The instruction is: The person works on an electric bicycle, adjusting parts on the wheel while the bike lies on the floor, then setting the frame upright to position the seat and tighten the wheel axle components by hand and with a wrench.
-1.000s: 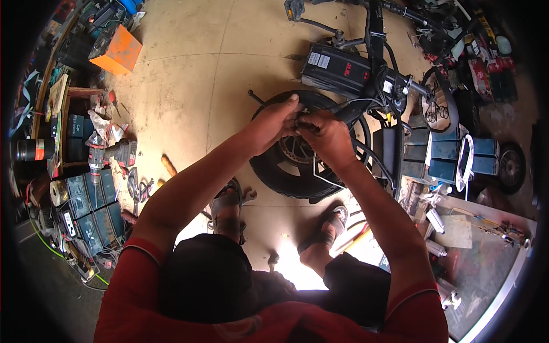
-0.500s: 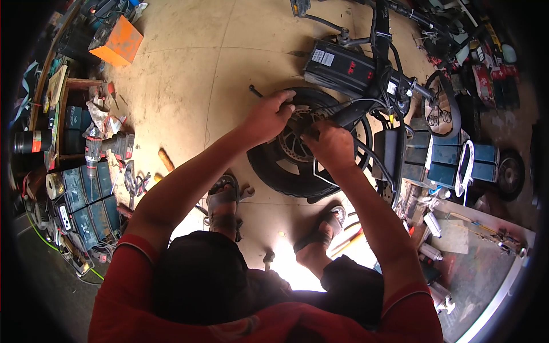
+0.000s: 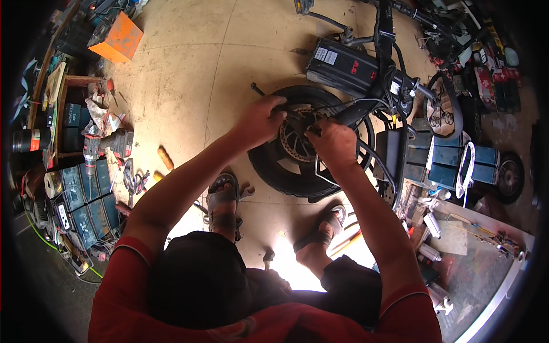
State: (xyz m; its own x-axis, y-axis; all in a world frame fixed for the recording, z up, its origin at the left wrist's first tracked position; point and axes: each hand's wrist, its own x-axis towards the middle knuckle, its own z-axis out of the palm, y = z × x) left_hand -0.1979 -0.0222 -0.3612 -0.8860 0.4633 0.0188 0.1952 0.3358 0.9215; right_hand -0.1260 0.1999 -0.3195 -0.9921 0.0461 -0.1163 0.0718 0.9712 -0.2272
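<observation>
An electric bike lies on its side, its spoked wheel [image 3: 274,175] with black tyre in front of me. Over the left part of the brake disc [image 3: 287,144] is my left hand [image 3: 263,119], its fingers curled together toward the hub; what they hold is hidden. A dark rod [image 3: 258,89] sticks out beyond that hand. At the hub my right hand [image 3: 334,142] is closed in a pinch, fingertips on a small dark part I cannot make out. Below it shows a thin, bright bent rod [image 3: 326,178]; whether the hand holds it I cannot tell.
Beyond the wheel is the bike's black battery case [image 3: 340,66]. Blue battery packs [image 3: 449,157] lie to the right, next to a glass-topped surface [image 3: 480,268]. On the left are a cordless drill [image 3: 108,146], more packs [image 3: 86,200] and an orange box [image 3: 117,39]. A wrench [image 3: 247,190] lies by my foot.
My left hand has shifted slightly left, away from the hub, its fingers more curled. My right hand stays at the hub, barely moved.
</observation>
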